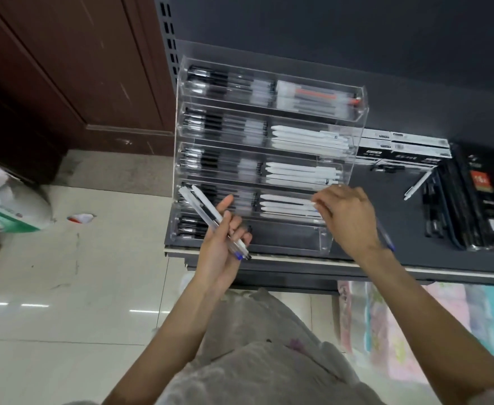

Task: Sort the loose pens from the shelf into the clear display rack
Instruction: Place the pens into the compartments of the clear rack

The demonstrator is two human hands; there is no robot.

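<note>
**Pens in hand at the rack**

The left hand (222,247) has its fingers curled round a small bunch of pens (215,222), thumb raised beside them; the bunch slants up and left, its white and clear ends crossing the left side of the rack's fourth tier, its blue and black ends sticking out below the palm near the shelf's front edge. The right hand (349,217) reaches to the right half of that same tier, fingertips bent and pinching the end of a white pen (286,200) that lies there with others like it. A blue pen (387,239) shows just behind the right wrist; whether the hand holds it cannot be told.

The rack (266,159) is clear, stepped in five tiers, and stands at the shelf's left end, close to the front edge. Its left compartments hold black-and-clear pens, its right ones white pens, with a red one in the top tier; the bottom right compartment looks bare.

On the dark shelf (386,200), to the rack's right, one loose white pen (418,185) lies slanted beside black boxes (473,197) toward the right end
</note>
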